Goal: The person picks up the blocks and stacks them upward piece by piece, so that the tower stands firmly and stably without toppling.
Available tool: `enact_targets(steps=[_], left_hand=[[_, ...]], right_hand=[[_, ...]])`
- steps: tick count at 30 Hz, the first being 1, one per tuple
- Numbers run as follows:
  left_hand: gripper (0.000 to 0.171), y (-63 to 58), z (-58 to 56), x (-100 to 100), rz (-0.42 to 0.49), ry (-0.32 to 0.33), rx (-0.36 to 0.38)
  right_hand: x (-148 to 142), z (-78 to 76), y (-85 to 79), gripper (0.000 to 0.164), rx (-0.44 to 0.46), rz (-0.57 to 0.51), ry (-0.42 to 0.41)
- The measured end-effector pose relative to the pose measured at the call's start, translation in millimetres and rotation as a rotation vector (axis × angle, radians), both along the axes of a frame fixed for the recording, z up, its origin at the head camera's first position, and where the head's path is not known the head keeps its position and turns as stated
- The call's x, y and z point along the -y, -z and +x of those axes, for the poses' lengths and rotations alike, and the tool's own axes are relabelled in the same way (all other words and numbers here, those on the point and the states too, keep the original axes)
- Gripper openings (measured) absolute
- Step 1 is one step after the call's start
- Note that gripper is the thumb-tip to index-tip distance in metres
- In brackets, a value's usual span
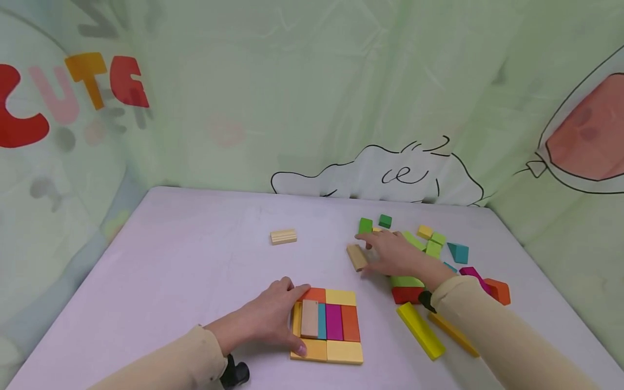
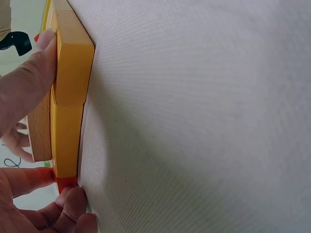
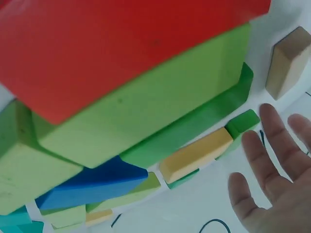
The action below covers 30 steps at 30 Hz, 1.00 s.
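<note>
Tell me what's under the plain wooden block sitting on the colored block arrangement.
In the head view, a yellow block shows left of the wooden block and a teal block right. What lies directly beneath is covered, so how far either extends under can't be seen.

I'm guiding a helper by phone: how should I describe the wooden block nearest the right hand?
On the pale table, find the right hand, beyond and to the right of the square of blocks. The wooden block lies on the table beside that hand. Its bare-wood colour sets it apart from the green blocks just beyond.
</note>
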State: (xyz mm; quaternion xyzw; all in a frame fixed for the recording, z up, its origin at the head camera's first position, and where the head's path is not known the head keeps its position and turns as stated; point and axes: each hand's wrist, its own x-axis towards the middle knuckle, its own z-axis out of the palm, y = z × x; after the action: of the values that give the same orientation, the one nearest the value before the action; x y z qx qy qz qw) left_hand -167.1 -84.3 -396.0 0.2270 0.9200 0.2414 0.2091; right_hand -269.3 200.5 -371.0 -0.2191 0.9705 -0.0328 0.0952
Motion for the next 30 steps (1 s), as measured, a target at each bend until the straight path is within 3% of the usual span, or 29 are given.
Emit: enact_targets(steps=[3, 7, 17, 20, 25, 30], left_hand=[[0.107, -0.1, 0.3, -1, -0.001, 0.002, 0.001], [0.107, 0.4, 0.9, -1, -0.003, 0.004, 0.003], [0.106, 3.2, 2.8, -1, 0.0, -0.007, 0.012], [0.106, 2.6, 2.9, -1, 0.0, -0.007, 0.01], [0.107, 0.6, 1.7, 0, -0.003, 0.002, -0.009], [0.107, -0.8, 1.1, 1, 0.0, 0.006, -0.014]], right_hand=[[-1, -0.9, 1.8, 0.075, 0.044, 0.026, -0.018], [-5, -0.5, 7.8, 0.063, 0.039, 0.039, -0.036], [-5, 9.6, 9.6, 0.062, 0.0, 0.041, -0.025], [-2, 22.9, -0.3, 0.061, -0.021, -0.003, -0.034], [11, 60.8, -15.1, 0.056, -0.045, -0.09, -0.14], [27, 89.2, -13.8, 0.057, 0.008, -0.055, -0.211]])
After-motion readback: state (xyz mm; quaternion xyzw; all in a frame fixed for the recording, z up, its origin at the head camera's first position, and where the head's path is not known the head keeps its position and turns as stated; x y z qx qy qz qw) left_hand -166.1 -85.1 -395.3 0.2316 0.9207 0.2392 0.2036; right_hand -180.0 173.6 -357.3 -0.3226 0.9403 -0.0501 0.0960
